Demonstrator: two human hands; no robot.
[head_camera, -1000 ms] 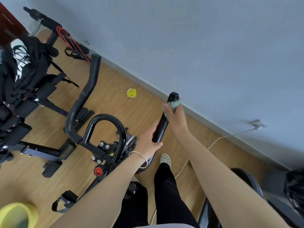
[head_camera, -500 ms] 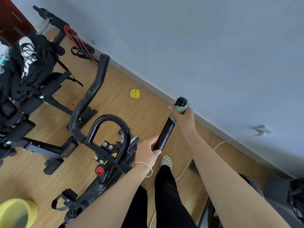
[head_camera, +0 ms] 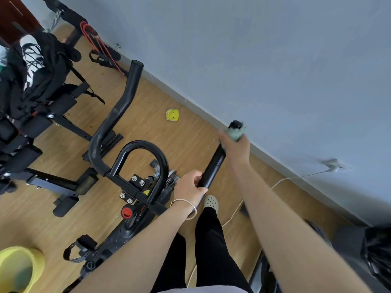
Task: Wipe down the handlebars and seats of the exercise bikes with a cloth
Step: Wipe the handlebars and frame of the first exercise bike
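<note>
Wrapping its fingers round a pale green cloth [head_camera: 237, 132], the right hand [head_camera: 235, 147] is pressing that cloth against the far tip of the bike's right handlebar [head_camera: 213, 166], so the fabric is circling the tube instead of touching one side only. Blur is hiding exactly how the fingertips are lying. The left hand [head_camera: 190, 186] is gripping the same bar lower down, close to its bend toward the stem, with fingers and thumb curled round the black tube. It is probably bracing the bar so that the rubbing is not rocking the frame. Both arms are reaching forward over the person's own legs, which are standing just behind the bike. The left handlebar [head_camera: 118, 115] is rising bare toward the wall, well apart from both hands, with the centre loop [head_camera: 146, 144] sitting between the two bars. I judge that both are waiting their turn. No seat is showing from this angle. A yellow basin [head_camera: 12, 254] is sitting on the floor at the lower left, likely there for rinsing the cloth.
</note>
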